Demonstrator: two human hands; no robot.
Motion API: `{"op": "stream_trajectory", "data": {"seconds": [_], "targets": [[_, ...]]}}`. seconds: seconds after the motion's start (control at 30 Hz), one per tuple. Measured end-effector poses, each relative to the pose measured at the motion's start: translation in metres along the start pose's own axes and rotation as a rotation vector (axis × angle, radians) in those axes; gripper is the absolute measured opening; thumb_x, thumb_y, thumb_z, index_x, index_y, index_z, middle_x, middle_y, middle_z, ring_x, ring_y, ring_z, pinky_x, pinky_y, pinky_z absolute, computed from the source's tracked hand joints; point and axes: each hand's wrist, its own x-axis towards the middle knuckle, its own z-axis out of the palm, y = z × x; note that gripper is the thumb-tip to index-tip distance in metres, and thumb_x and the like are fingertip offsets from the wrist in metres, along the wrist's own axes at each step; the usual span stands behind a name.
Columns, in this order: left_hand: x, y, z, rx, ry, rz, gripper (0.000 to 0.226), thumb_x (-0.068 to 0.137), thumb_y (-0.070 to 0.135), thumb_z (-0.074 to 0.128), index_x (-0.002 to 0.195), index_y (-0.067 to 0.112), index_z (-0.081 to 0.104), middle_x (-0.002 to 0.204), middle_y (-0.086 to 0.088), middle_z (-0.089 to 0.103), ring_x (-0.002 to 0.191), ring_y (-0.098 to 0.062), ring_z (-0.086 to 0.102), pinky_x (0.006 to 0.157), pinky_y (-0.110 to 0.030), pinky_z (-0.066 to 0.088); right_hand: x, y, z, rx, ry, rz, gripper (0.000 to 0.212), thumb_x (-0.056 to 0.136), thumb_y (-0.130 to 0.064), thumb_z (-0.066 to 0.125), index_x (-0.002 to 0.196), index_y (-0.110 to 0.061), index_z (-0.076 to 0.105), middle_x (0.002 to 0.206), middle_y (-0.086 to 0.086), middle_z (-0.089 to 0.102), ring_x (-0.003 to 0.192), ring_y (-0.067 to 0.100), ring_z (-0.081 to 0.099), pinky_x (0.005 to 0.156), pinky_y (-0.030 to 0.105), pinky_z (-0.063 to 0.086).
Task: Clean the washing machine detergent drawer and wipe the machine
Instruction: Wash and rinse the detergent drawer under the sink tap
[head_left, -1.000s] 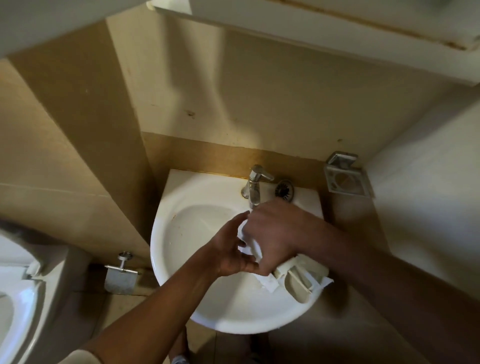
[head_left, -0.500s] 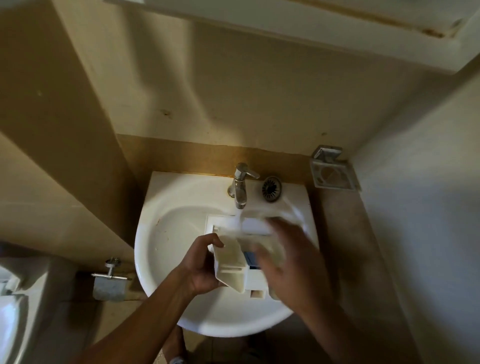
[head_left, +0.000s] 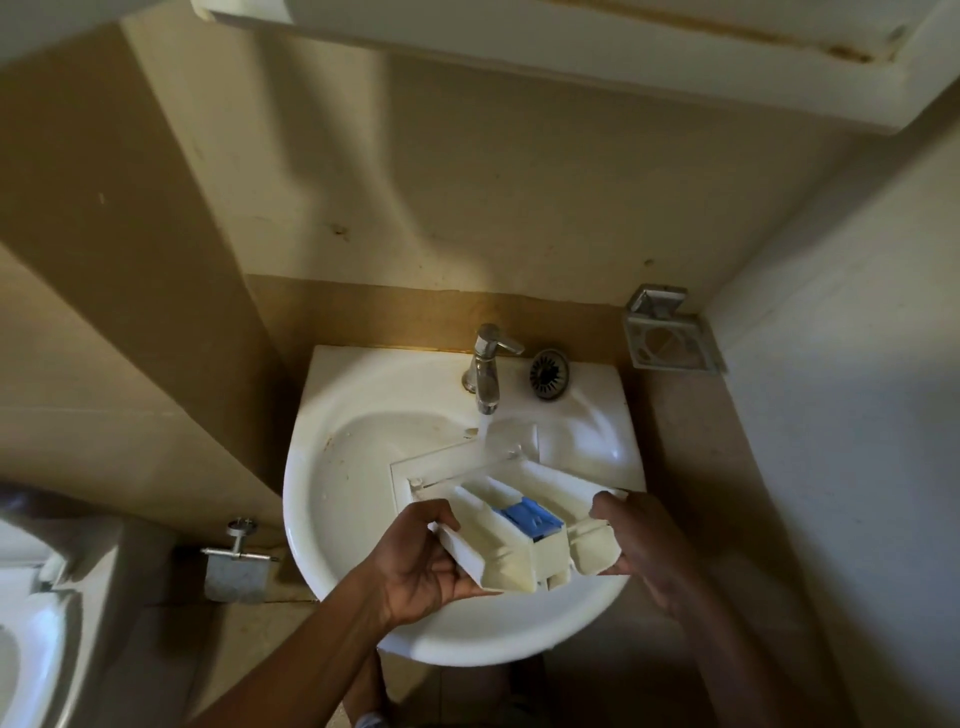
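Note:
A white plastic detergent drawer (head_left: 514, 540) with a blue insert in its middle compartment is held level over the white sink (head_left: 363, 467). My left hand (head_left: 421, 561) grips its left side from below. The right side is gripped by my right hand (head_left: 636, 540). Water runs from the chrome tap (head_left: 485, 371) onto the drawer's far end. The washing machine is not in view.
A loose metal drain strainer (head_left: 549, 374) lies on the sink's back ledge. A metal holder (head_left: 667, 338) is fixed to the wall at right. A toilet paper holder (head_left: 236, 564) and a toilet (head_left: 31, 623) are at left. A white cabinet (head_left: 571, 41) hangs overhead.
A second ago both hands were bunched together over the drawer at the sink's right. The drawer has since been turned open side up under the running tap, with one hand on each side.

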Motion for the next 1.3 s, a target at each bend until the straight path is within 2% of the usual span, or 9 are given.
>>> {"op": "stream_trajectory", "data": {"seconds": [0.07, 0.23, 0.37, 0.5, 0.67, 0.87, 1.1, 1.2, 1.3], "targets": [[0.003, -0.005, -0.006, 0.069, 0.018, -0.005, 0.027, 0.084, 0.001, 0.042, 0.101, -0.007, 0.061, 0.076, -0.022, 0.068, 0.062, -0.035, 0.069, 0.081, -0.053, 0.057, -0.002, 0.012, -0.002, 0.023, -0.038, -0.001, 0.014, 0.081, -0.010, 0.058, 0.093, -0.009, 0.066, 0.091, 0.017, 0.064, 0.088, 0.034, 0.064, 0.065, 0.043, 0.058], [0.014, -0.006, -0.023, 0.204, 0.066, 0.016, 0.030, 0.080, -0.008, 0.040, 0.105, -0.003, 0.057, 0.096, -0.022, 0.062, 0.084, -0.038, 0.064, 0.078, -0.055, 0.058, -0.002, 0.053, 0.006, 0.134, -0.095, 0.031, 0.046, 0.058, -0.018, 0.058, 0.104, -0.024, 0.064, 0.107, 0.017, 0.062, 0.100, 0.037, 0.062, 0.066, 0.042, 0.056], [0.023, 0.000, -0.033, 0.336, 0.206, 0.052, 0.027, 0.075, -0.015, 0.038, 0.090, 0.001, 0.052, 0.082, -0.017, 0.052, 0.073, -0.034, 0.056, 0.062, -0.041, 0.059, 0.003, 0.074, 0.024, 0.183, -0.110, -0.012, 0.051, 0.059, -0.009, 0.061, 0.108, -0.021, 0.061, 0.107, 0.010, 0.069, 0.099, 0.029, 0.066, 0.071, 0.037, 0.053], [0.024, 0.012, -0.025, 0.452, 0.332, 0.157, 0.035, 0.076, -0.023, 0.026, 0.065, 0.006, 0.043, 0.063, -0.008, 0.043, 0.053, -0.021, 0.045, 0.044, -0.022, 0.042, 0.016, 0.083, 0.043, 0.105, -0.100, -0.060, 0.049, 0.080, 0.010, 0.061, 0.118, -0.019, 0.052, 0.111, 0.000, 0.068, 0.102, 0.017, 0.066, 0.074, 0.023, 0.051], [0.038, 0.023, -0.017, 0.658, 0.352, 0.245, 0.049, 0.077, -0.023, 0.023, 0.094, 0.007, 0.058, 0.091, -0.019, 0.056, 0.086, -0.032, 0.054, 0.076, -0.038, 0.050, 0.038, 0.086, 0.064, 0.001, -0.019, -0.074, 0.048, 0.082, 0.019, 0.048, 0.114, -0.018, 0.048, 0.111, 0.008, 0.064, 0.098, 0.019, 0.064, 0.069, 0.021, 0.052], [0.043, 0.020, -0.022, 0.700, 0.432, 0.250, 0.040, 0.080, -0.023, 0.029, 0.100, -0.001, 0.056, 0.081, -0.013, 0.051, 0.073, -0.024, 0.049, 0.061, -0.028, 0.043, 0.039, 0.086, 0.075, -0.090, 0.101, -0.150, 0.047, 0.082, 0.019, 0.047, 0.111, -0.018, 0.048, 0.107, 0.004, 0.064, 0.099, 0.020, 0.063, 0.069, 0.016, 0.052], [0.055, 0.032, -0.014, 0.812, 0.376, 0.190, 0.045, 0.076, -0.018, 0.037, 0.115, -0.003, 0.053, 0.095, -0.015, 0.054, 0.087, -0.026, 0.054, 0.076, -0.033, 0.049, 0.019, 0.096, 0.076, -0.106, 0.301, -0.254, 0.049, 0.083, 0.019, 0.048, 0.110, -0.021, 0.045, 0.107, 0.000, 0.059, 0.100, 0.019, 0.060, 0.083, 0.028, 0.056], [0.059, 0.034, -0.023, 0.802, 0.394, 0.190, 0.053, 0.070, -0.012, 0.042, 0.122, -0.005, 0.052, 0.103, -0.020, 0.056, 0.105, -0.039, 0.057, 0.092, -0.045, 0.052, 0.024, 0.092, 0.072, -0.148, 0.205, -0.264, 0.043, 0.086, 0.015, 0.052, 0.113, -0.018, 0.047, 0.110, 0.000, 0.060, 0.103, 0.017, 0.060, 0.074, 0.010, 0.050], [0.051, 0.031, -0.028, 0.774, 0.413, 0.254, 0.042, 0.073, -0.015, 0.040, 0.111, -0.004, 0.056, 0.093, -0.018, 0.057, 0.091, -0.035, 0.058, 0.073, -0.037, 0.051, 0.028, 0.089, 0.067, -0.178, 0.116, -0.277, 0.045, 0.086, 0.014, 0.053, 0.114, -0.021, 0.048, 0.111, -0.002, 0.063, 0.103, 0.013, 0.062, 0.071, 0.007, 0.050]]}}
